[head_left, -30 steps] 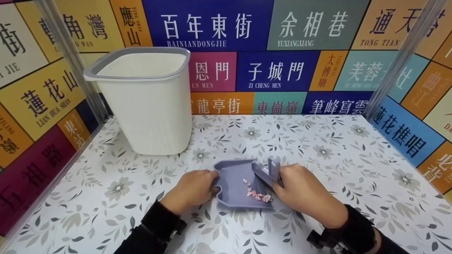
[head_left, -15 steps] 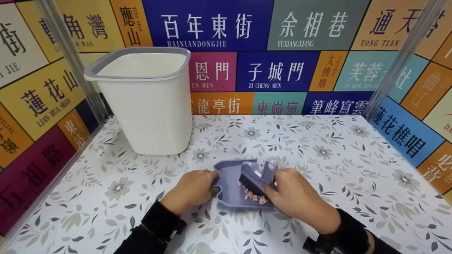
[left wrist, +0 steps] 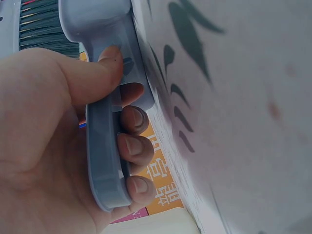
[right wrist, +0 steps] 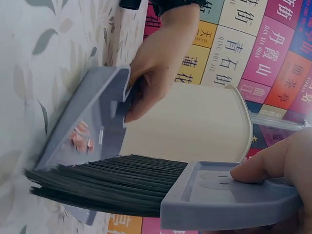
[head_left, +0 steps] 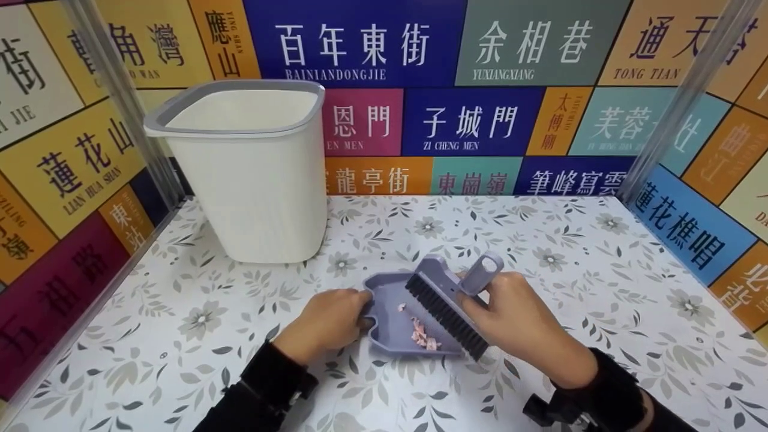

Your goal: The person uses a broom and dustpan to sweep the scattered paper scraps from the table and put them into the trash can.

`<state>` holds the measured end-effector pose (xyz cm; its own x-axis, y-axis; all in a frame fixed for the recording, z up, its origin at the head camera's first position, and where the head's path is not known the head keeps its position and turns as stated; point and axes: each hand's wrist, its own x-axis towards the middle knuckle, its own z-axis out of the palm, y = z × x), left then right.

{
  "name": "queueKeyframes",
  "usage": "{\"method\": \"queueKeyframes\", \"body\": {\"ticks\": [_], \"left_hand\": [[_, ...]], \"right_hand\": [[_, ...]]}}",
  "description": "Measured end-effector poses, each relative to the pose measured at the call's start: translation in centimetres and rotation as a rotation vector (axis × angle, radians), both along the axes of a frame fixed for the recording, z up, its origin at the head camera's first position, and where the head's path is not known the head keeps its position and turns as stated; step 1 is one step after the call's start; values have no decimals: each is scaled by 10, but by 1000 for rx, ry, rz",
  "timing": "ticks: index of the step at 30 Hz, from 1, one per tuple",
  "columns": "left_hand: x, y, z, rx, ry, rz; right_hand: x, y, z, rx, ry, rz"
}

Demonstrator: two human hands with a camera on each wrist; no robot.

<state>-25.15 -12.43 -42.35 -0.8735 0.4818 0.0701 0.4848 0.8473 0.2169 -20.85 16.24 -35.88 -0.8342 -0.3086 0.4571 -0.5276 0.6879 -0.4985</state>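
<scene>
A grey-purple dustpan (head_left: pixel 389 303) lies on the patterned table, its handle gripped by my left hand (head_left: pixel 327 321). In the left wrist view, the fingers curl round that handle (left wrist: pixel 105 156) and the thumb presses on top. Small pink scraps (head_left: pixel 423 336) sit inside the pan. My right hand (head_left: pixel 516 318) holds a matching hand brush (head_left: pixel 444 279) over the pan's open edge. Its dark bristles (right wrist: pixel 112 183) point down toward that edge in the right wrist view, with the right thumb on the brush's back. Part of the pan is hidden behind the brush.
A tall white bin (head_left: pixel 258 198) with a grey rim stands at the back left of the table. Walls covered in coloured street-name panels (head_left: pixel 360 42) close off the back and sides. A floral cover (head_left: pixel 570 270) lies over the tabletop.
The brush first swept left into the pan, pushing the pink scraps deeper. It then came back up and right, tilting so its bristles show. The left hand and dustpan stayed put.
</scene>
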Motion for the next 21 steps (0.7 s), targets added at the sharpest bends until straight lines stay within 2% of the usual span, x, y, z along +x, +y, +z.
{"method": "queueKeyframes", "body": {"ticks": [5,8,11,18,21], "left_hand": [[0,0,0,-3,-1,4],[0,0,-1,0,-3,4],[0,0,-2,8,5,-4],[0,-1,-1,-5,26,-14],[0,-1,-1,-3,23,-14]], "right_hand": [[-7,6,-6,124,77,-51],[-12,6,-15,210,156,-43],[-15,4,-24,258,205,-2],[-9,-4,-30,259,116,71],[-7,-6,-30,253,116,93]]}}
